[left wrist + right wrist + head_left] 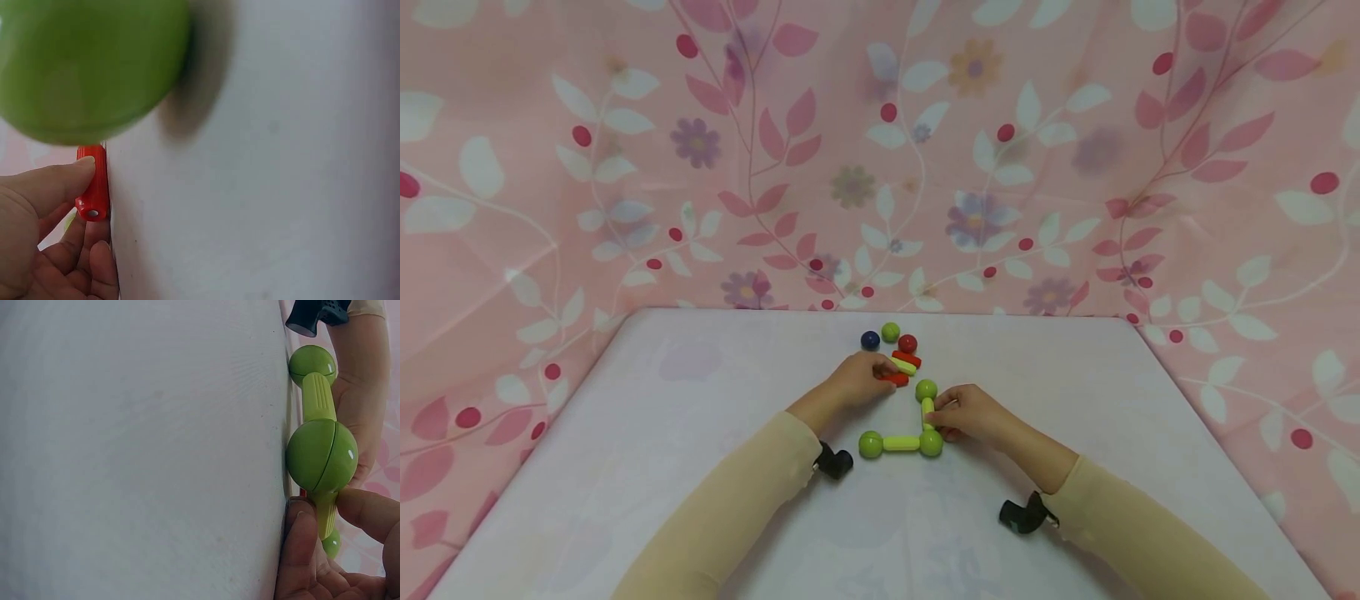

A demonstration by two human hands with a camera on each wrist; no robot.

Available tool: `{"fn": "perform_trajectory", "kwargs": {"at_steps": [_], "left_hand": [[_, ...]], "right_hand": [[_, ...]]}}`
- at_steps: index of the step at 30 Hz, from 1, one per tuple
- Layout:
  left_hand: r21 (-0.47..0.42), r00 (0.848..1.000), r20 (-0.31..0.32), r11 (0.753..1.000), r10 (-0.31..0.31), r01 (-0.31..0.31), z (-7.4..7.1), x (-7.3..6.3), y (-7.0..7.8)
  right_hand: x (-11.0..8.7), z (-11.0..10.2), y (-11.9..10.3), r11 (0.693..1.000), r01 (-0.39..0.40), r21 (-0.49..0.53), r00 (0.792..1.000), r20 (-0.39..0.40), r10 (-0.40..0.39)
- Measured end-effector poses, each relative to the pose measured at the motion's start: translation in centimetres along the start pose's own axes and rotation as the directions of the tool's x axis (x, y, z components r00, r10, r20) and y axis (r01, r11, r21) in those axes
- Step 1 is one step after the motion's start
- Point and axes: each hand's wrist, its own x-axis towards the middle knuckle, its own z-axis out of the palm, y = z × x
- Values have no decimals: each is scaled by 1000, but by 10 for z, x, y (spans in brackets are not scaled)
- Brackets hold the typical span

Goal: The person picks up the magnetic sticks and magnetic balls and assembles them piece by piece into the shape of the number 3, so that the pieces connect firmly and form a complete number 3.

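An L-shaped piece of green balls and yellow-green rods lies on the table. It has a corner ball [931, 443], a left ball [871, 445], a far ball [927, 389] and two rods. My right hand [973, 414] pinches the rod [325, 515] that runs from the corner ball to the far one, thumb on one side and fingers on the other. Beyond the piece, my left hand [856, 380] holds a red rod [92, 194] between thumb and fingers, close to the tabletop. A hole shows in that rod's near end.
Just past the left hand lie another red rod [907, 359] and a yellow-green rod [904, 367]. Behind them sit a blue ball [870, 340], a green ball [891, 332] and a red ball [907, 343]. A floral curtain [880, 167] hangs behind the white table [1045, 367].
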Motion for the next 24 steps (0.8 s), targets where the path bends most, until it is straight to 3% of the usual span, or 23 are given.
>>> {"fn": "perform_trajectory", "kwargs": {"at_steps": [11, 24], "left_hand": [[1, 1000, 11, 1000, -1, 1, -1, 6, 1], [-44, 996, 94, 999, 6, -2, -13, 9, 3]], "right_hand": [[2, 0, 2, 1000, 9, -4, 1000, -8, -9], [3, 0, 4, 1000, 10, -10, 1000, -10, -10]]}}
